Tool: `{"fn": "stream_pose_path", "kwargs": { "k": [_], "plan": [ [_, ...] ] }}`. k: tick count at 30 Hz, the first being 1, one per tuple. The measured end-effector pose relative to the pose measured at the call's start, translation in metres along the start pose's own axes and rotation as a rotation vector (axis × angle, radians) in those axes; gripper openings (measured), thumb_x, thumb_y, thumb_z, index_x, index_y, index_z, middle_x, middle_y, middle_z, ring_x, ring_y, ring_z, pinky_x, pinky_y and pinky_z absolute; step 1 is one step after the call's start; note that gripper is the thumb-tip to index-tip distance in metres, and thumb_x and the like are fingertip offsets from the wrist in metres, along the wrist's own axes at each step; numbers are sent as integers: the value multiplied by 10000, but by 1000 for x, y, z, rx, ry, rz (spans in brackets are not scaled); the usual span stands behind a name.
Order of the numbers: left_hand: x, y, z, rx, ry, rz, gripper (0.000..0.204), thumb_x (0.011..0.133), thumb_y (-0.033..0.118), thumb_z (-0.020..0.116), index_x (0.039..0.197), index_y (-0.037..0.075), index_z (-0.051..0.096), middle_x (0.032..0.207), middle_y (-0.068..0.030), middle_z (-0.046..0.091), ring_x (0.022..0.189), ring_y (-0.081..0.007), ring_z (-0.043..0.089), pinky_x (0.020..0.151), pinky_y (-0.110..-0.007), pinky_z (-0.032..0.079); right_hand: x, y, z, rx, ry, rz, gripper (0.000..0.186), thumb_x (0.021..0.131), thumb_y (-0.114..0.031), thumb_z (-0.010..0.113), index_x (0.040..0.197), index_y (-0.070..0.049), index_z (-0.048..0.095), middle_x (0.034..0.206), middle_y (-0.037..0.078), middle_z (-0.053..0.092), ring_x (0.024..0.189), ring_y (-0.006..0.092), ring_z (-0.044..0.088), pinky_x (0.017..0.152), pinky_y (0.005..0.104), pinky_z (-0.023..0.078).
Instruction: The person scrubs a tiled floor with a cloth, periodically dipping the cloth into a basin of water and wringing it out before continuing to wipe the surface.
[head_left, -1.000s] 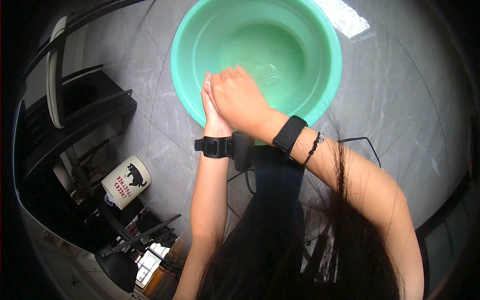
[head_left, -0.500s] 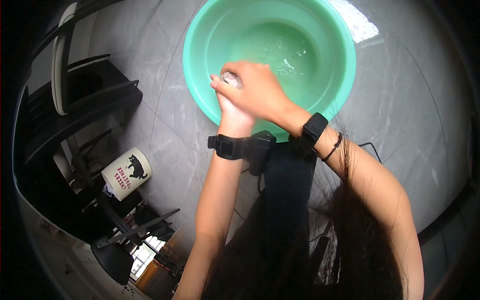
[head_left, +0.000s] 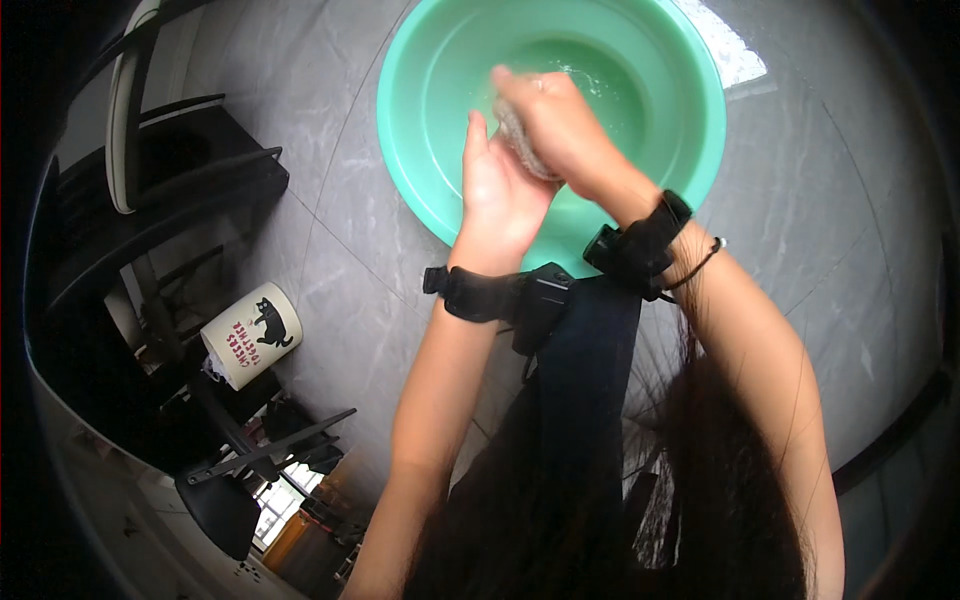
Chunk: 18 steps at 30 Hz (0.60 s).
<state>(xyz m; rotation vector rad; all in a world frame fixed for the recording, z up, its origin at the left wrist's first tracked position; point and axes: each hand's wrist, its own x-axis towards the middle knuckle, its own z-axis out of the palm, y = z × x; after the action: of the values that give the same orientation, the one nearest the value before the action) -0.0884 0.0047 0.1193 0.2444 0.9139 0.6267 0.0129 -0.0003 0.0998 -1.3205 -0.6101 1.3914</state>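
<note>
One crumpled greyish-white wad point(head_left: 523, 145) is over the round green plastic basin point(head_left: 403, 120) at twelve o'clock, likely containing drips; right hand point(head_left: 560, 120) curls fingers round it; left hand point(head_left: 500, 200), at its seven o'clock: thumb spread, fingers hidden.

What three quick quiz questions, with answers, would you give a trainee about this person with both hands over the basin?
1. Multiple choice: what colour is the round plastic basin?
a) dark red
b) mint green
c) black

2. True or false: the left hand is clenched into a tight fist.

3. Short answer: which hand is curled around the greyish-white wad?

Key:
1. b.
2. False: the left hand is open, its palm showing and its thumb stretched out.
3. The right hand; the picture is too blurred there to tell exactly what the wad is.
</note>
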Motion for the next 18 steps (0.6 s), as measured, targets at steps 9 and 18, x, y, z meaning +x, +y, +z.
{"fn": "stream_pose_path", "kwargs": {
  "k": [9, 18],
  "plan": [
    [-26, 2, -5, 380, -53, 293, 393, 1021, 292, 468, 1293, 10, 437, 1306, -109, 497, 1247, -234, 470, 1064, -441, 387, -6, -24, -37, 58, -252, -107, 521, 1021, -466, 381, 1232, -54, 623, 1133, 56, 635, 1044, 145, 565, 956, 286, 415],
    [-26, 14, -12, 250, -43, 438, 316, 1018, 219, 449, 1268, 26, 447, 1298, -86, 493, 1210, -235, 486, 1077, -432, 373, -20, -33, -47, -58, -262, -32, 415, 949, -405, 562, 1191, -70, 605, 953, -8, 625, 856, 48, 572, 689, 222, 439]
  ]
}}
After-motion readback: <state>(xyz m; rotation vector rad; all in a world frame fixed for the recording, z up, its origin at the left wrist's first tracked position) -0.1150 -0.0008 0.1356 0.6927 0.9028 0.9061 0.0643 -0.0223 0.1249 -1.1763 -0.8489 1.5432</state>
